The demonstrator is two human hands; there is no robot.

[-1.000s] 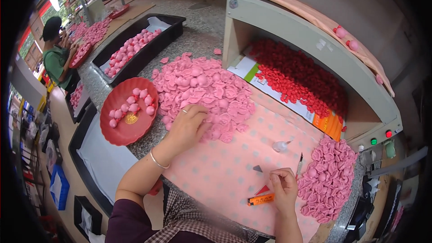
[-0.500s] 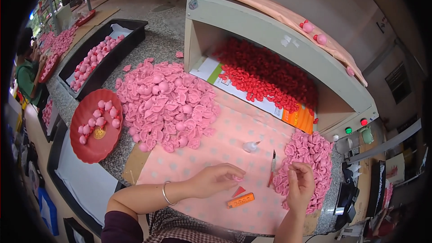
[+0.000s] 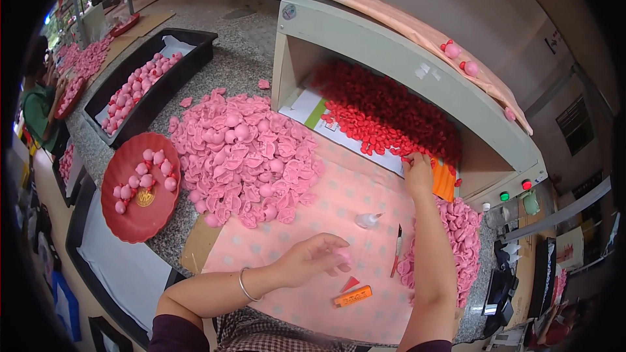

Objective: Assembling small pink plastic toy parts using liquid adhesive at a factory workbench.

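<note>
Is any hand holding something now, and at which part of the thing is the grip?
The left hand closes its fingertips around a small pink piece, at its edge. The right hand reaches the red pieces; whether it holds one cannot be told.

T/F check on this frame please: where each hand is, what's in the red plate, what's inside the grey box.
1. The right hand reaches to the red pieces at the mouth of the grey box. True.
2. The left hand rests on the big pink pile. False: it is over the pink dotted sheet, apart from the pile, fingers curled on a small pink piece.
3. The red round plate holds a few pink pieces. True.
4. The grey box is full of pink pieces. False: they are red.
5. The orange lighter lies in the black tray. False: it lies on the sheet near the left hand.
</note>
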